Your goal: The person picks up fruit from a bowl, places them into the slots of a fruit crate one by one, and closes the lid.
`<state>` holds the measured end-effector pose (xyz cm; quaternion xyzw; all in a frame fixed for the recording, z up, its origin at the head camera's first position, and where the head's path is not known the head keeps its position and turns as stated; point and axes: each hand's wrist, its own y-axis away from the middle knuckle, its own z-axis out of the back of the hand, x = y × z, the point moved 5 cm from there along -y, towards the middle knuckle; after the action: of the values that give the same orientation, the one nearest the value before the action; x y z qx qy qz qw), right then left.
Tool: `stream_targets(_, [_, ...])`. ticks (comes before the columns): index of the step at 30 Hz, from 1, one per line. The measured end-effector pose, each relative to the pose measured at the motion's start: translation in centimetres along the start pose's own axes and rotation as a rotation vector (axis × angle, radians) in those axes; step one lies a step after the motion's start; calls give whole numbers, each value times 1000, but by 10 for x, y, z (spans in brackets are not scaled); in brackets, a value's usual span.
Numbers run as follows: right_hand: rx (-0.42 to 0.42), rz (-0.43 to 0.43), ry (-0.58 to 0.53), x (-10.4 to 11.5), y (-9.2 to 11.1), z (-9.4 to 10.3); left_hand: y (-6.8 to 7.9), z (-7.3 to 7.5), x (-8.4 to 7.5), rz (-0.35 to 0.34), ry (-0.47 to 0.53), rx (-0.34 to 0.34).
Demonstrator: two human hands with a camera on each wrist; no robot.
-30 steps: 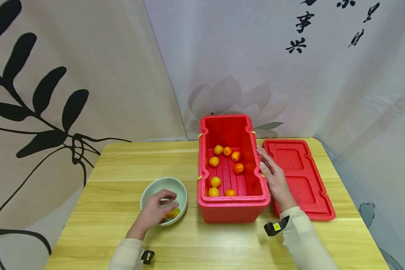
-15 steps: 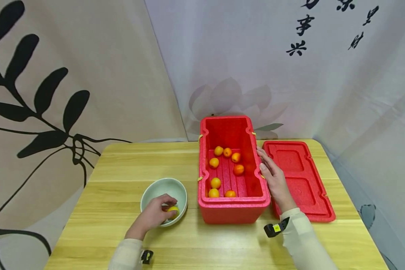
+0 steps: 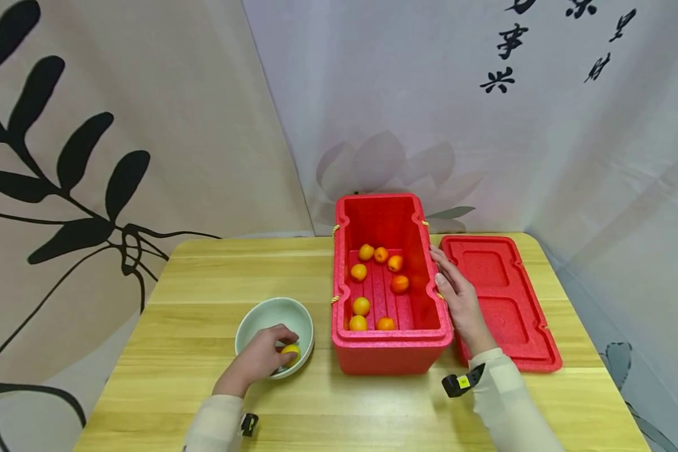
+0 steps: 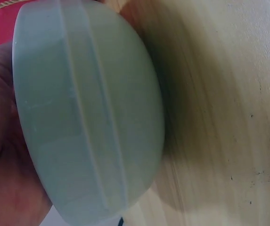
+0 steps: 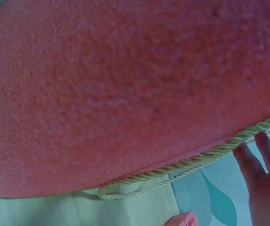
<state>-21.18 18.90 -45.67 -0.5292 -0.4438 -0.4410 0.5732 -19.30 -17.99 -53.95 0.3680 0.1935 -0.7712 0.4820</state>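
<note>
My left hand (image 3: 262,354) reaches into a pale green bowl (image 3: 263,312), thumb and fingers pinching a small yellow fruit (image 3: 290,353). Other contents under the hand are hidden. The left wrist view shows the outer wall of the bowl (image 4: 97,108) and part of the hand (image 4: 7,155) over its rim. A red foam box (image 3: 390,360) stands to the bowl's right, with several small orange and yellow fruits (image 3: 399,284) on its floor. Against the box's right side rests my right hand (image 3: 460,301), fingers extended; its fingertips (image 5: 247,162) meet a gold cord (image 5: 191,165) there.
A red lid (image 3: 505,301) lies flat on the wooden table (image 3: 203,276) to the right of the box, close beside my right forearm. Behind the table hangs a pale printed curtain (image 3: 373,81).
My left hand has sunk a little into the bowl, and its thumb and fingers have closed on the yellow fruit. The right hand stays against the box.
</note>
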Motion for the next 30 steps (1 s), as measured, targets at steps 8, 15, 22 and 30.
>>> stream_targets(8, [-4, 4, -3, 0, 0, 1, -4, -2, 3, -7, -132, -16])
stream_targets(15, [-5, -2, -5, -2, 0, 0, -6, -3, 2, -26, -128, 21])
stream_targets(22, [-9, 1, 13, -2, 0, 0, -7, -3, -1, -44, -81, 112])
stream_targets(30, [-9, 23, 31, -1, 1, 0, -5, 0, 0, -56, 10, 101])
